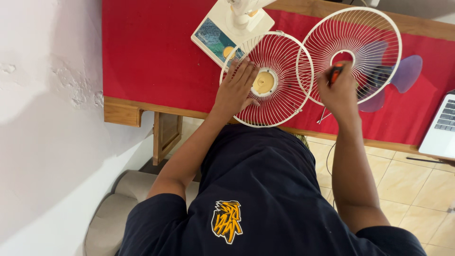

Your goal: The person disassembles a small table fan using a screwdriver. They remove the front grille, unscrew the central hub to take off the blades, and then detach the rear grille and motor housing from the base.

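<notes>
A red-covered wooden surface point(151, 57) filled the upper frame. The left hand point(235, 89), fingers spread, pressed the white wire fan guard with its cream hub point(265, 80) at centre. The right hand point(339, 92) had its grip closed round an orange-handled screwdriver point(335, 72) before the second white wire guard point(350, 52); fastening work seemed underway, calling for aligning the tip.

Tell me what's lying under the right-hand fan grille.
Through the wire grille a translucent purple fan blade shows on the red tablecloth. The right hand, gripping a screwdriver, covers the grille's lower left, so nothing there shows.
</notes>
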